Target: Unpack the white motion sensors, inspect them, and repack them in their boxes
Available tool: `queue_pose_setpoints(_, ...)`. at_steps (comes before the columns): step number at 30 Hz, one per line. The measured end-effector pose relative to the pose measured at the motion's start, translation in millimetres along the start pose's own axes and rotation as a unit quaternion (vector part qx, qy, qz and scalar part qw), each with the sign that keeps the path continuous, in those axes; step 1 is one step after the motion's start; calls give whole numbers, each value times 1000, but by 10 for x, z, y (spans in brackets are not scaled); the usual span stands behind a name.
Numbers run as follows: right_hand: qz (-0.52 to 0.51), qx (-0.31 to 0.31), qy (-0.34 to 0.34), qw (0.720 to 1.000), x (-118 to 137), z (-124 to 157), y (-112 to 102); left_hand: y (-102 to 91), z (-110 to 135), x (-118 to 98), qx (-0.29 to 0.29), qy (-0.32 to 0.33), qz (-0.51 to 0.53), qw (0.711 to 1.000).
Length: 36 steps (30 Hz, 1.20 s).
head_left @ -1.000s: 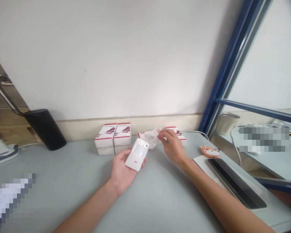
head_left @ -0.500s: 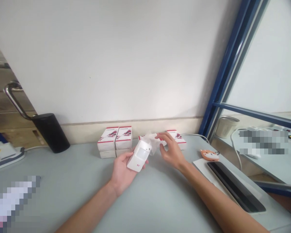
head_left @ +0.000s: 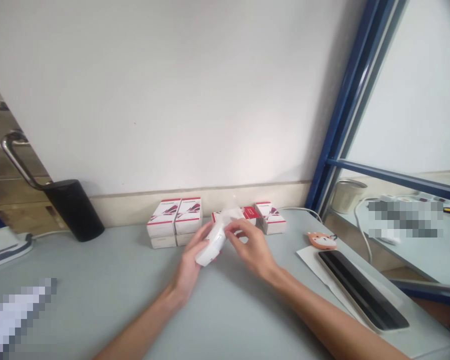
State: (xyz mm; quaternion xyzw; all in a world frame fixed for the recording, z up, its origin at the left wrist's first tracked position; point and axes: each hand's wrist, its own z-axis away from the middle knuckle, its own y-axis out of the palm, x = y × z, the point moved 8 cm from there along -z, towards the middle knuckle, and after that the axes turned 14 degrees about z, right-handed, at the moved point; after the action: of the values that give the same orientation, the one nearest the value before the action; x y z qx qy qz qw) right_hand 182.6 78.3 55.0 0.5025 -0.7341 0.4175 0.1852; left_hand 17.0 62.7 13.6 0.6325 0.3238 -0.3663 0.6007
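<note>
A white motion detector (head_left: 210, 248) lies tilted on its side in my left hand (head_left: 189, 262), its fingers wrapped round the casing. Clear plastic wrapping (head_left: 230, 214) bunches at the detector's far end. My right hand (head_left: 253, 247) is closed in a pinch at that end, against the wrapping; the fingertips partly hide the spot. Behind the hands sit white-and-red boxes: a stacked group (head_left: 163, 217) to the left, one red-topped box (head_left: 249, 214) partly covered by the wrapping, and a single box (head_left: 270, 218) to the right.
A black cylinder (head_left: 75, 210) stands at the back left near a metal handle (head_left: 20, 160). On the right are a phone (head_left: 363, 290) over white paper (head_left: 303, 256) and an orange animal-faced item (head_left: 322, 241). A blue frame (head_left: 339, 135) borders the grey table (head_left: 225, 320).
My left hand has turned the detector so its side now shows. My right hand has moved left and closed its fingers at the wrapped end.
</note>
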Motion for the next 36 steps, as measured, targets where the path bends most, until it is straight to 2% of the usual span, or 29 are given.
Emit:
queue_pose_setpoints(3,9,13,-56,998,139,49,17,-15,-33,28,4,-5,-1,1000)
queue_pose_setpoints(5,11,50,-88,995,229,88,77,-30,-53,23,-3,-3,23,1000)
queue_pose_setpoints(7,-7,88,-86,992,261,113,147,-57,-63,1,-25,3,70,997)
queue_pose_setpoints(9,-51,100,-38,993,216,108,182,-58,-59,-19,-43,0,119,992)
queue_pose_setpoints(13,-109,22,143,983,-50,85,77,9,-11,-58,-49,-8,136,990)
queue_pose_setpoints(14,-125,33,185,974,-105,94,81,27,5,-57,-45,-10,124,991)
queue_pose_setpoints(16,-163,127,225,952,-129,112,162,65,36,-34,-28,-17,94,995)
queue_pose_setpoints(18,-178,224,218,933,-91,121,191,102,58,8,0,-19,52,998)
queue_pose_setpoints(19,-172,249,207,930,-84,109,157,118,63,30,14,-16,24,999)
queue_pose_setpoints(25,-52,287,128,948,-134,-39,-174,194,12,113,100,68,-153,981)
queue_pose_setpoints(29,1,340,88,936,-135,-29,-175,150,-23,188,122,92,-265,952)
queue_pose_setpoints(33,77,345,93,931,-252,-18,-154,83,-10,253,124,81,-359,922)
queue_pose_setpoints(36,117,347,91,926,-351,7,-99,80,28,203,107,111,-396,905)
